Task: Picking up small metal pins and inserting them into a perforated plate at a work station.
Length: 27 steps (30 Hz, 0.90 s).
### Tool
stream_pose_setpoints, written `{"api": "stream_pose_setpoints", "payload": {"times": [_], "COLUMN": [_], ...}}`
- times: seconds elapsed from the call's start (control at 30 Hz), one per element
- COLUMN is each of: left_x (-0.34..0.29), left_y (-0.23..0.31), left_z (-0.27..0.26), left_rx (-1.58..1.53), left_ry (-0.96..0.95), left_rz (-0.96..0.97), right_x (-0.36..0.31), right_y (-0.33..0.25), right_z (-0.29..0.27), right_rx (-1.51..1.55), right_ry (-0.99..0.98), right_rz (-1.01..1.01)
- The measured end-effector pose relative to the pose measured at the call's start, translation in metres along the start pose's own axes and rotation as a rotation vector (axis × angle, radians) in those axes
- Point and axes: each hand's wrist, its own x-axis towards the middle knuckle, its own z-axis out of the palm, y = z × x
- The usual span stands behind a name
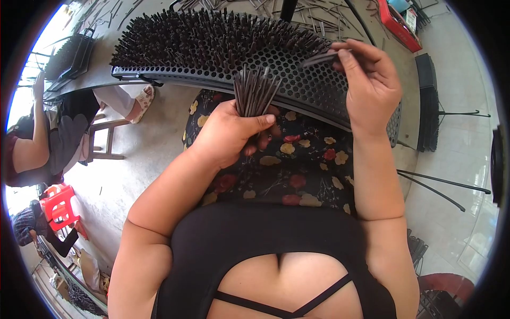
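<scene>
Concrete floor at 9 o'clock, pale tiled floor at 3 o'clock. Grey table runs across 12 o'clock, loose dark rods scattered on it, red box at 1 o'clock on its far end. Another person sits at 9 o'clock on a wooden stool; red plastic stool at 8 o'clock. Black perforated tray lies across the table edge at 12 o'clock, left and centre holes packed with upright dark rods, right part of the holes bare. Floral skirt below it, centre frame. Left hand at centre, forearm coming up from 7 o'clock, fingers wrapped tight round a bundle of dark rods that fans upward, tips overlapping the tray's near rim. Right hand at 1 o'clock, over the tray's right part, forearm rising from 5 o'clock, thumb and fingertips pinching a few rods lying near-horizontal, pointing toward 9 o'clock.
</scene>
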Motion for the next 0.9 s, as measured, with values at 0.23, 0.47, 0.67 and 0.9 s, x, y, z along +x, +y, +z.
{"api": "stream_pose_setpoints", "payload": {"times": [0.23,0.47,0.67,0.9], "left_x": [-0.002,-0.002,-0.004,-0.007], "left_y": [0.000,-0.002,0.000,0.001], "left_z": [-0.002,-0.008,-0.008,0.002], "left_rx": [-0.301,-0.362,-0.350,-0.372], "left_ry": [0.002,-0.067,-0.052,0.033], "left_rz": [-0.110,-0.090,-0.080,-0.060], "right_x": [0.010,0.015,0.018,0.028], "right_y": [0.016,0.015,0.009,0.021], "right_z": [-0.003,-0.001,-0.002,0.005], "right_rx": [-0.269,-0.215,-0.422,-0.773], "right_ry": [-0.022,-0.063,-0.114,-0.420], "right_rz": [-0.178,-0.118,-0.293,-0.508]}}
